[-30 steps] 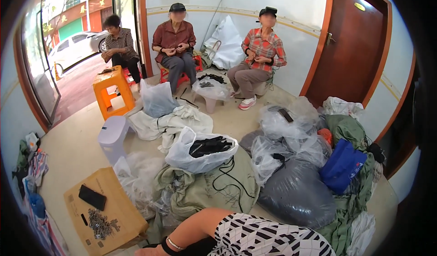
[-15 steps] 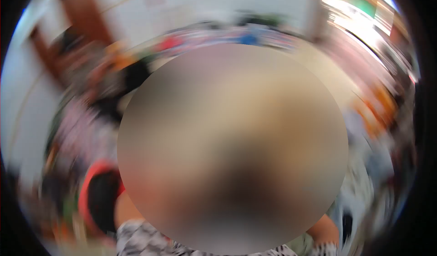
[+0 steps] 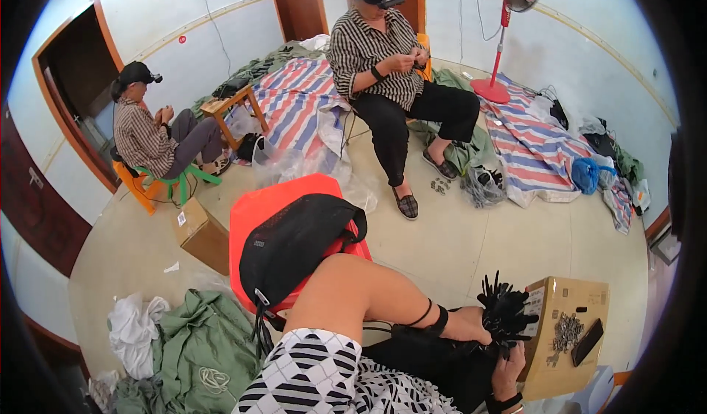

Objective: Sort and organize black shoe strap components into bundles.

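A bunch of black gloves (image 3: 507,312), its many thin finger ends fanned out, is held up over my lap beside a carton. My left hand (image 3: 469,324), a black band at its wrist, is closed on the near side of the bunch. Just below it, my right hand (image 3: 508,370) has its fingers closed at the bunch's lower end. Black cloth (image 3: 434,359) lies across my lap under both hands. On the cardboard box (image 3: 556,373) to the right are a pile of small metal pieces (image 3: 566,332) and a black phone (image 3: 587,342).
A red stool (image 3: 247,204) bearing a black bag (image 3: 294,241) stands left of my arm. Green cloth (image 3: 195,340) lies lower left. Two people sit beyond, one (image 3: 383,68) ahead, one (image 3: 151,130) at left. A red fan (image 3: 492,90) stands on striped sheeting (image 3: 534,145).
The view has turned; the stool and bag now appear farther right in it. The earlier picture is blurred over the middle, so how my hands moved cannot be told.
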Available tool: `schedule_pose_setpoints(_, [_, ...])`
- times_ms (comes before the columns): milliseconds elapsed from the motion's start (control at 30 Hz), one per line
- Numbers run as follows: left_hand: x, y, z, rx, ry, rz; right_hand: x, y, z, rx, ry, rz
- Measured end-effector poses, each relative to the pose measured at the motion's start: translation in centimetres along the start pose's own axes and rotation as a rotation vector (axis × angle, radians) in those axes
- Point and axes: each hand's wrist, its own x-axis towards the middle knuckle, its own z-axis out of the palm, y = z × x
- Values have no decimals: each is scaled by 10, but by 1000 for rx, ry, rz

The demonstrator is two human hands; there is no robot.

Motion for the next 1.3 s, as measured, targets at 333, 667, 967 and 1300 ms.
schedule_pose_setpoints(333, [0, -1, -9, 64, 87, 84, 10, 82, 10, 6, -112, 198])
schedule_pose_setpoints(667, [-16, 0, -21, -15, 135, 105, 15, 105, 36, 375, 6, 267])
schedule_pose_setpoints(967, [-15, -4, -21, -58, 67, 94, 18, 49, 28, 148, -11, 158])
schedule_pose_setpoints(1300, [-10, -9, -17, -25, 90, 159, 17, 54, 24, 141, 29, 155])
